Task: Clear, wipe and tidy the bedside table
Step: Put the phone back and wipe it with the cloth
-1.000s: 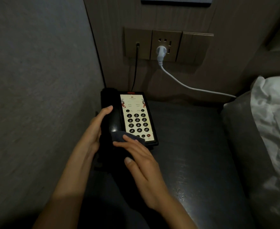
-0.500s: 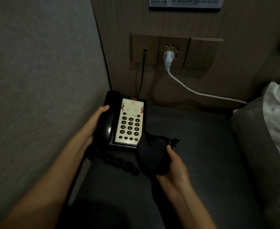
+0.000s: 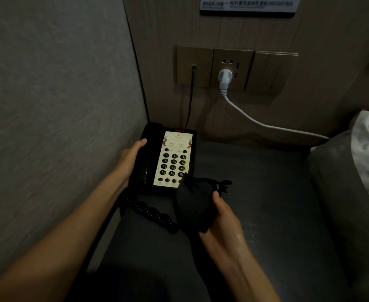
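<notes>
A black desk telephone with a pale keypad panel stands at the back left corner of the dark bedside table. My left hand grips the handset along the phone's left side. Its coiled cord trails over the table in front of the phone. My right hand holds a bunched dark cloth just in front of the phone's near right corner, and the cloth hides part of the lower keypad.
A grey wall closes the left side. Wall sockets sit behind the table, with a black phone lead and a white plug and cable running right. A bed with a white pillow borders the right.
My right hand has lifted the cloth off the handset and drawn it back to the phone's near right corner. The phone has shifted back toward the wall corner, with the left hand still on the handset.
</notes>
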Available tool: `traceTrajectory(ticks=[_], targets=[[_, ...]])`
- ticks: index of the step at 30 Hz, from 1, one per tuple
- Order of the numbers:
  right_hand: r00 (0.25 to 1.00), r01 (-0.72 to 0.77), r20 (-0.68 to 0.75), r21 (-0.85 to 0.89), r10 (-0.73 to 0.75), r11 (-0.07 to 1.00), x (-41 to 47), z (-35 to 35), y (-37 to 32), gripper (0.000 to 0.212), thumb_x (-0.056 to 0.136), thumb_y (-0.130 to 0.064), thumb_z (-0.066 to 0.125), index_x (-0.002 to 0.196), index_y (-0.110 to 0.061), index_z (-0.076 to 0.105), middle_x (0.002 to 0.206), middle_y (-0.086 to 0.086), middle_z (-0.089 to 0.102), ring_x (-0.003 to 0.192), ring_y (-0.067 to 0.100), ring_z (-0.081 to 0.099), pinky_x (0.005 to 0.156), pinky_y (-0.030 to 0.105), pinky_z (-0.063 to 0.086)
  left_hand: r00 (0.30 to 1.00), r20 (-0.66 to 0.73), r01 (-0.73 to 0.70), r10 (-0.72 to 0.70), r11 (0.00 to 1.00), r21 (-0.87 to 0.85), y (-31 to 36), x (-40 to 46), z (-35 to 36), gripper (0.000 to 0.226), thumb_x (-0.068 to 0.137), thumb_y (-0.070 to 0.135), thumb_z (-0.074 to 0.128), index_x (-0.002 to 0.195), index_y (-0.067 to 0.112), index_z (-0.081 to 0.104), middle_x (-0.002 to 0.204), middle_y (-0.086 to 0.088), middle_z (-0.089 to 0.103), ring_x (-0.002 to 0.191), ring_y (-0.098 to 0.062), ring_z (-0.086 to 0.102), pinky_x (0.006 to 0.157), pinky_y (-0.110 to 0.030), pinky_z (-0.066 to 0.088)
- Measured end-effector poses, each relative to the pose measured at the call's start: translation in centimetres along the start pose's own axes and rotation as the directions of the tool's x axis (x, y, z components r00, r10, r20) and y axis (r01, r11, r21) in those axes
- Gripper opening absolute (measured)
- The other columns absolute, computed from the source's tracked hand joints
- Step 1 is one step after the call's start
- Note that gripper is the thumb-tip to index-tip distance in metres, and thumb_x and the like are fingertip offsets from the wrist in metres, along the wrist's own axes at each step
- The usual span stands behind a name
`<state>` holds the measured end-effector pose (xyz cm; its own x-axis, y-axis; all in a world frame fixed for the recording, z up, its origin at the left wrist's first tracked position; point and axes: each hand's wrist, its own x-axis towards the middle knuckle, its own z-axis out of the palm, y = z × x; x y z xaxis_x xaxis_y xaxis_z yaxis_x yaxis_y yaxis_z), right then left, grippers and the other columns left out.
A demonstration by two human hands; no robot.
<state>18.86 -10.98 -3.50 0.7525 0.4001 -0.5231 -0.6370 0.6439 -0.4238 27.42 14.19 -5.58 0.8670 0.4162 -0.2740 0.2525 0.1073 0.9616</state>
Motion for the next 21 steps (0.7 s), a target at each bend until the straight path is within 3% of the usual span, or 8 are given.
traceTrajectory(ticks=[4,13,17,21], targets=[[0.998,0.056,-0.01,0.012,-0.056,0.998,0.2,0.3,0.5,0.034,0.102,-0.028,0.044,0.129,-0.012,0.058,0.119,0.013,0.07,0.114,0.03,0.065,0.104,0.049,0.046,0.999,-0.025,-0.025,0.025,1.0,0.0,-0.3,0.5,0.2,0.038,0.086,0.049,0.061,0.094,0.015,0.075,0.089,-0.011,0.077,0.08,-0.025,0.075,0.069,-0.033,0.056],[0.995,0.072,0.058,0.097,-0.078,0.993,1.0,0.2,0.6,0.035,0.101,-0.025,0.044,0.129,-0.009,0.059,0.124,0.015,0.067,0.12,0.031,0.061,0.112,0.051,0.037,1.0,0.02,-0.004,0.004,1.0,0.011,0.8,1.1,1.2,0.039,0.089,0.05,0.059,0.096,0.015,0.074,0.089,-0.008,0.077,0.081,-0.024,0.075,0.064,-0.028,0.057],[0.995,0.058,0.074,0.075,-0.064,0.996,1.2,-0.1,0.5,0.039,0.101,-0.028,0.043,0.133,-0.01,0.056,0.127,0.015,0.065,0.123,0.031,0.059,0.113,0.051,0.036,1.0,0.028,-0.012,0.01,0.998,0.067,0.9,0.8,1.2,0.042,0.091,0.053,0.055,0.1,0.016,0.073,0.092,-0.006,0.077,0.087,-0.023,0.074,0.077,-0.033,0.056],[0.998,0.035,0.058,0.09,-0.04,0.995,1.3,-0.6,-0.1,0.041,0.101,-0.029,0.044,0.135,-0.009,0.054,0.127,0.016,0.065,0.121,0.031,0.06,0.109,0.05,0.039,0.992,0.121,-0.036,0.024,0.994,0.104,0.3,-1.0,0.5,0.047,0.091,0.06,0.05,0.113,0.022,0.069,0.11,-0.003,0.074,0.102,-0.019,0.07,0.095,-0.036,0.052]])
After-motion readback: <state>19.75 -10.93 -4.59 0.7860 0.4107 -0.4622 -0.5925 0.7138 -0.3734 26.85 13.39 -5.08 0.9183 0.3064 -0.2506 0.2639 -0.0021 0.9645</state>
